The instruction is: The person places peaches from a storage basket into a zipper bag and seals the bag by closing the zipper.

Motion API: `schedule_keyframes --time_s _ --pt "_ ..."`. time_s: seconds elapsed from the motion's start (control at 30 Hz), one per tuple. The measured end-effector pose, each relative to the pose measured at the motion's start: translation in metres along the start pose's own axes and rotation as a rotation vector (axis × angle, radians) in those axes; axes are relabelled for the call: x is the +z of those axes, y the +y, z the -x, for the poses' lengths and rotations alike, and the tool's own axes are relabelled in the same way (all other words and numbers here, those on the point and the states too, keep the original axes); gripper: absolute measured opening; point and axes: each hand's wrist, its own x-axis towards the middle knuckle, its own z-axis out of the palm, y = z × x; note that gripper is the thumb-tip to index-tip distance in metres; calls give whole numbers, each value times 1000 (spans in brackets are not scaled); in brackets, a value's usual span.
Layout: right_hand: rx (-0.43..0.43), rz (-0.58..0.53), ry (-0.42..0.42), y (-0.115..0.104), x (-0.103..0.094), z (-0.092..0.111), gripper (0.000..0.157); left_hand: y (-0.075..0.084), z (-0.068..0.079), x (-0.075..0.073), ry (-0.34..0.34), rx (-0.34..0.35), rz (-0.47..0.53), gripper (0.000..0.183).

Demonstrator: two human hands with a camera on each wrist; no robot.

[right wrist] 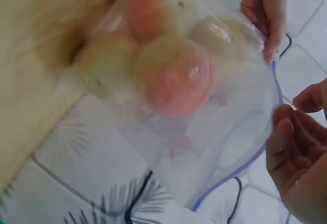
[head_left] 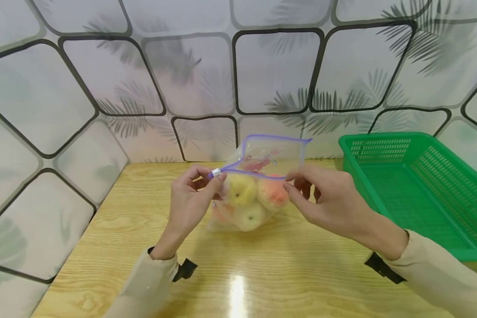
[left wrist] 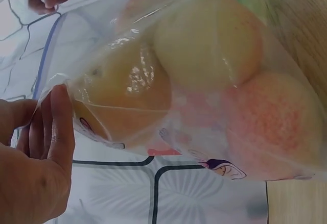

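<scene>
A clear zip bag [head_left: 242, 157] with a purple zip edge holds several round yellow and red fruits [right wrist: 176, 76] that look like apples or peaches; the film blurs their kind. It stands on the table with its mouth spread apart. My left hand [head_left: 188, 194] pinches the bag's left top corner beside the white slider [head_left: 216, 172]. In the left wrist view, that hand [left wrist: 41, 147] has thumb and fingers on the film. My right hand [head_left: 330, 194] is at the near zip edge, fingers bent. The right wrist view shows a gap between thumb and fingers of that hand [right wrist: 301, 152].
A green plastic basket [head_left: 361, 176] stands on the right of the wooden table [head_left: 115, 247]. Behind and to the left rises a patterned cloth wall [head_left: 191, 75] with black outlines and leaf prints.
</scene>
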Motion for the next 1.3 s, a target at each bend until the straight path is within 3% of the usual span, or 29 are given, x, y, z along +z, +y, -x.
schedule_keyframes --time_s 0.1,0.2,0.4,0.57,0.67,0.77,0.97,1.1,1.3 --pt "-134 92 -2 -1 5 -12 20 2 0 -1 -15 10 -17 8" --pt "-207 150 -41 -1 16 -24 24 3 0 -1 -46 15 -20 7" --pt "-275 259 -58 1 39 -35 27 5 1 1 -124 33 -71 9" --pt "-319 263 -32 8 49 -37 18 15 -1 -6 -191 48 -113 4" --pt "-324 251 -36 12 51 -36 12 20 -4 -15 -270 110 -144 6" --pt "-334 240 -36 15 52 -33 10 23 -6 -21 -344 229 -204 11" --pt "-380 209 -50 17 54 -29 15 24 -11 -24 -375 439 -331 11" --pt "-417 214 -42 19 59 -25 20 26 -12 -22 -424 484 -369 9" --pt "-420 224 -27 23 69 -19 20 24 -12 -19 -459 485 -413 7"
